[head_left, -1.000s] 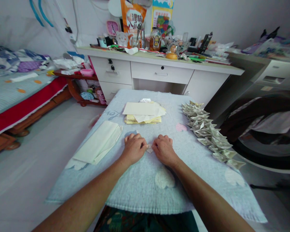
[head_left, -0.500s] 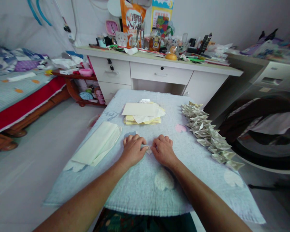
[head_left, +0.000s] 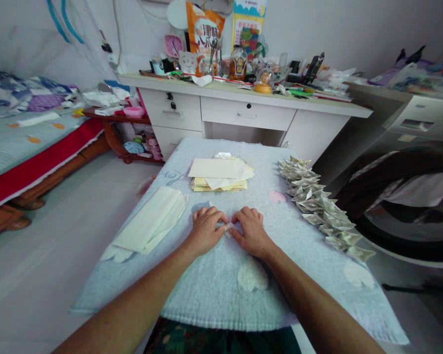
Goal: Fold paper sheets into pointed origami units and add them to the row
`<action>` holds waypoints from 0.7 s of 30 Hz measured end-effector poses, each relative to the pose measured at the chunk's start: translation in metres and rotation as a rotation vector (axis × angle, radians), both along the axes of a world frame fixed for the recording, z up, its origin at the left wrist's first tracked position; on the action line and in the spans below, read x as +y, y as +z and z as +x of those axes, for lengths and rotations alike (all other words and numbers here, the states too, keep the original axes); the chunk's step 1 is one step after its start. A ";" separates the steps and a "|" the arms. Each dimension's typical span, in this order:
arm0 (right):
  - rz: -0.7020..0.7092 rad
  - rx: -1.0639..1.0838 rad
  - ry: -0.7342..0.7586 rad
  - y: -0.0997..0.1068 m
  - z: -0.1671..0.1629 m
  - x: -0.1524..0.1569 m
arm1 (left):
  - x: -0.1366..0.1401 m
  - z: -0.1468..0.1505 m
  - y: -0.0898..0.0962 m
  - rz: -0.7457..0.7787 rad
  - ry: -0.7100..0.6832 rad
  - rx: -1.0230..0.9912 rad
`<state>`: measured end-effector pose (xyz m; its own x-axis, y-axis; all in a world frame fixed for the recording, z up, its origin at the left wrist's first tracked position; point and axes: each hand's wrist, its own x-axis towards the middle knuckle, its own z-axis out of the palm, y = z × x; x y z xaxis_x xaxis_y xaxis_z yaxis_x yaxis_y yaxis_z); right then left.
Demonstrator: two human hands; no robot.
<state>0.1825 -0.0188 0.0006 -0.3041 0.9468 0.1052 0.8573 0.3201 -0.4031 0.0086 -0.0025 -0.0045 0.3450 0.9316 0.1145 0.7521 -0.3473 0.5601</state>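
Note:
Both hands meet over the middle of a cloth-covered table (head_left: 206, 290). My left hand (head_left: 207, 227) is closed, thumb and forefinger pinching a small folded piece of paper (head_left: 228, 231). From the other side my right hand (head_left: 250, 230) grips the same paper, its fingers curled; much of the paper is hidden under the fingertips. Beyond the hands lies a stack of yellowish paper sheets (head_left: 219, 169). A pale green folded paper bundle (head_left: 151, 219) rests to the left. Along the right runs a row of several folded paper pieces (head_left: 317, 206) with pointed ends.
A white desk (head_left: 247, 105) crowded with a jar, bags and a pink clock (head_left: 173, 45) stands behind the table. To the right is a front-loading washing machine (head_left: 409, 118) with cloth at its door. A bed (head_left: 40, 142) and a small shelf (head_left: 114, 132) are at left.
My fingers have shifted a little on the small paper, and the two hands' tips are closer together. The whole view has moved slightly; the stacks and the row lie as before.

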 end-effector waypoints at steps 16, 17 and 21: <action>-0.025 0.548 0.169 -0.001 0.010 0.006 | -0.003 -0.007 0.006 -0.130 -0.171 -0.426; -0.025 0.564 0.177 0.000 0.011 0.006 | -0.003 -0.008 0.007 -0.138 -0.171 -0.441; -0.026 0.606 0.189 0.002 0.010 0.005 | -0.004 -0.009 0.012 -0.157 -0.171 -0.477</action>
